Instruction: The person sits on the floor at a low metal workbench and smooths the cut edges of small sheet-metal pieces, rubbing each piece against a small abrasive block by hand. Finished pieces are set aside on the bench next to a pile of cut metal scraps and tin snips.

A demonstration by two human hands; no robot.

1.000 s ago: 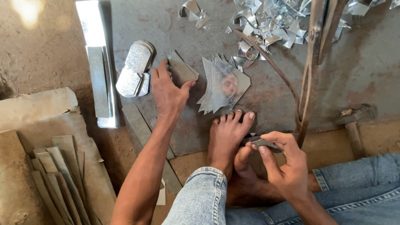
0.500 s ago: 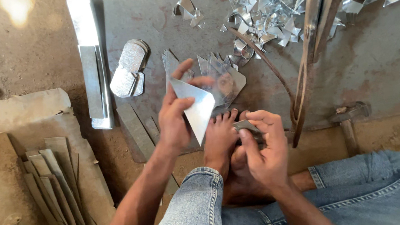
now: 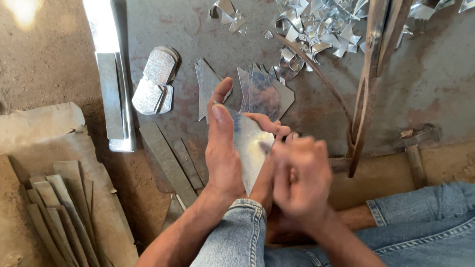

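Above the knee, the left hand (image 3: 223, 152) should keep its firm clamp on the metal sheet piece (image 3: 250, 141) while the blurred right hand (image 3: 300, 174), whose grip I cannot tell, works carefully.

Left hand (image 3: 223, 152) raised edge-on, fingers extended; right hand (image 3: 301, 176), blurred, seems loosely curled beside it.

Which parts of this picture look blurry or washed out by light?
Head view: the right hand is smeared by motion blur, while the left hand and the metal sheet it holds stay fairly sharp; a blown-out sun patch glares on the ground at top left; the scrap metal pile glints brightly; the edges bend slightly from the wide lens.
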